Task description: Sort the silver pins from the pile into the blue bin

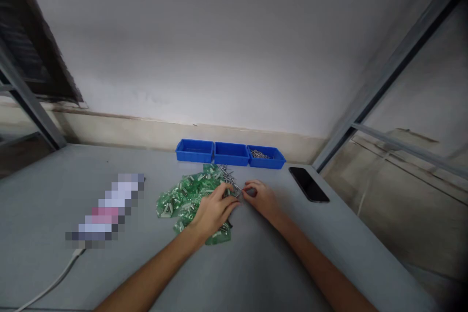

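My left hand [216, 208] is over the right side of a heap of green plastic packets [190, 195], its thumb and fingers curved and a little apart near some small metal pieces. Close beside it on the right, my right hand [261, 199] pinches the end of a thin metal piece [237, 186]. More loose metal pieces [226, 173] lie behind the hands, at the heap's back right edge. Whether my left fingertips touch anything is too small to tell.
Three blue trays stand in a row by the wall; the right tray [266, 165] holds metal pieces. A black phone [309, 185] lies at the right. At the left are a blurred-out device [109, 209] and a white cable [60, 278]. Metal posts rise at both sides.
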